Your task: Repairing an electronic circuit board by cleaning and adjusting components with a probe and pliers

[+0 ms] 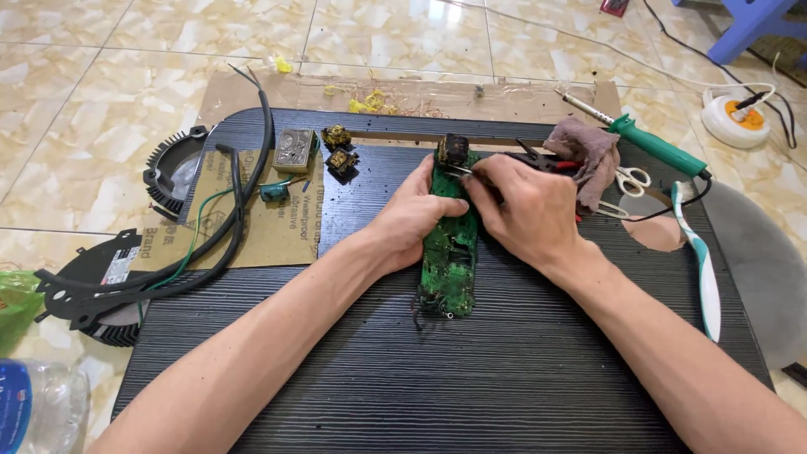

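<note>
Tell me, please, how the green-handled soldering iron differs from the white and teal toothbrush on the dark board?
The green-handled soldering iron lies slanted across the board's far right corner, its metal tip toward the cardboard; the white and teal toothbrush runs nearly lengthwise down the right edge. The iron trails a black cord; the toothbrush has none. The iron's handle is solid green, the toothbrush's two-toned and curved. Both lie untouched, right of the right hand.

bare tabletop near, cables left, rag, perhaps scissors, right

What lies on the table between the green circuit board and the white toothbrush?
In the head view, the right hand and its forearm cross that stretch between the circuit board and toothbrush; otherwise bare dark table.
</note>
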